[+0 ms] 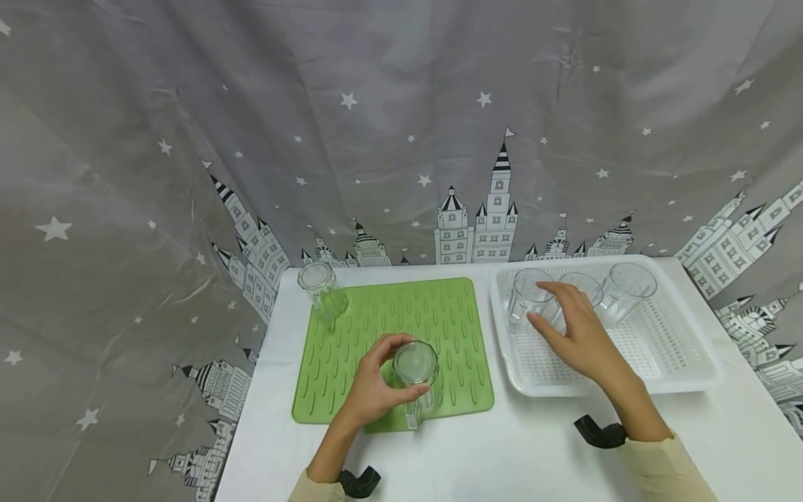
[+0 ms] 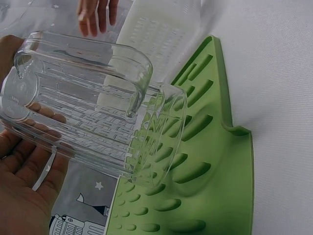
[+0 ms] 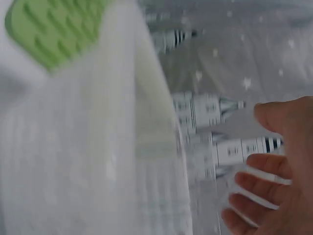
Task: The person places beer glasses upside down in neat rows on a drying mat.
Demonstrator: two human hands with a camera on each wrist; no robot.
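My left hand (image 1: 371, 390) grips a clear glass mug (image 1: 416, 364) by its sides near the base. The mug is upside down over the front of the green ribbed mat (image 1: 389, 307); in the left wrist view its rim faces the mat, but I cannot tell whether they touch. Another glass mug (image 1: 323, 289) is upside down at the mat's back left corner. Above the white basket (image 1: 690, 355), my right hand (image 1: 580, 335) has thumb and fingers spread, beside the leftmost glass mug (image 1: 525, 296). Nothing shows between its fingers in the right wrist view.
Two more glass mugs, a middle one (image 1: 582, 280) and a right one (image 1: 629, 282), stand along the basket's back. The basket is right of the mat on a white table (image 1: 502, 453). A grey curtain (image 1: 389, 139) with castles and stars hangs close behind.
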